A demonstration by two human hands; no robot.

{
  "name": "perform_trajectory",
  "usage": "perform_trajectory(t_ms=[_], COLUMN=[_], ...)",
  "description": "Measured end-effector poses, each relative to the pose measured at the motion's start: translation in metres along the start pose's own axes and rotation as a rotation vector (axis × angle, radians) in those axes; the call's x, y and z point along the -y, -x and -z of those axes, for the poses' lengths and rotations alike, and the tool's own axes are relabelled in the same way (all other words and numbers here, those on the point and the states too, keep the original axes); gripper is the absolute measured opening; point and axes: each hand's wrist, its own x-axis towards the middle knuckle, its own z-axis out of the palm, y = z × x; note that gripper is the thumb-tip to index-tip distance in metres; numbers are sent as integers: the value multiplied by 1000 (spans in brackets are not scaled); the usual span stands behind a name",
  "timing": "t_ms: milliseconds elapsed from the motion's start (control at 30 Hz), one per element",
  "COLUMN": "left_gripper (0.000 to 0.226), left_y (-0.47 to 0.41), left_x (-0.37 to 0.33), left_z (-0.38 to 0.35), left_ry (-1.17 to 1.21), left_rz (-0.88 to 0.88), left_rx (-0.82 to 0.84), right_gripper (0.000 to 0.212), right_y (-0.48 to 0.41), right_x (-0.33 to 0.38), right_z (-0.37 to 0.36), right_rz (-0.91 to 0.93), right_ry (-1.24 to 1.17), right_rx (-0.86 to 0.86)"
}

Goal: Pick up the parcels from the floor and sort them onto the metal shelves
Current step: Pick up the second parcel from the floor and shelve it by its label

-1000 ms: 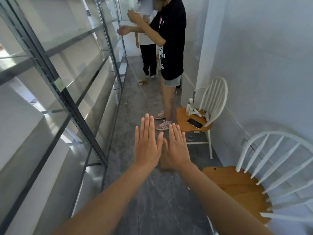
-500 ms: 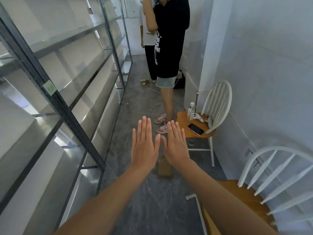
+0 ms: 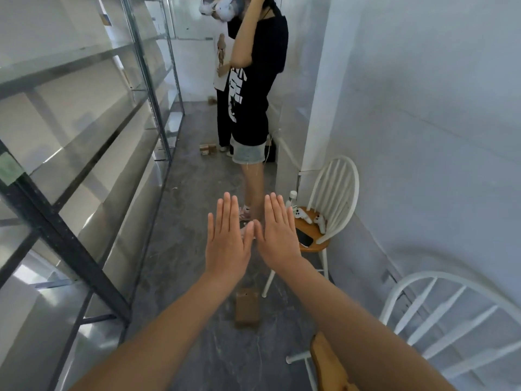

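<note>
My left hand (image 3: 227, 238) and my right hand (image 3: 277, 235) are stretched out in front of me, flat, backs up, thumbs touching, holding nothing. Below them a small brown cardboard parcel (image 3: 247, 308) lies on the grey floor, between my forearms. Further down the aisle another small brown parcel (image 3: 207, 149) sits on the floor near the standing people's feet. The metal shelves (image 3: 93, 142) run along the left wall, and the boards I can see are bare.
A person in a black shirt (image 3: 253, 88) stands in the narrow aisle, with a second person behind. A white chair with a wooden seat (image 3: 318, 221) holds a phone, a bottle and controllers. Another white chair (image 3: 439, 320) is close at my right.
The view has tilted up and moved forward along the aisle. The floor parcel, earlier partly hidden by my hands, now shows fully below them. My hands stay flat and together.
</note>
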Motion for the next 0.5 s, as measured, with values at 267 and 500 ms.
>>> perform_trajectory(t_ms=[267,500], left_gripper=[69,68], left_y=[-73,-113], left_x=[45,93], left_z=[-16,-40], left_ry=[36,63], left_rz=[-31,-42], left_rx=[33,97], right_gripper=[64,66], right_y=[-77,-121], right_x=[11,22], right_z=[-30,-71], right_rz=[-73,-129], right_ry=[19,43], right_rx=[-11,61])
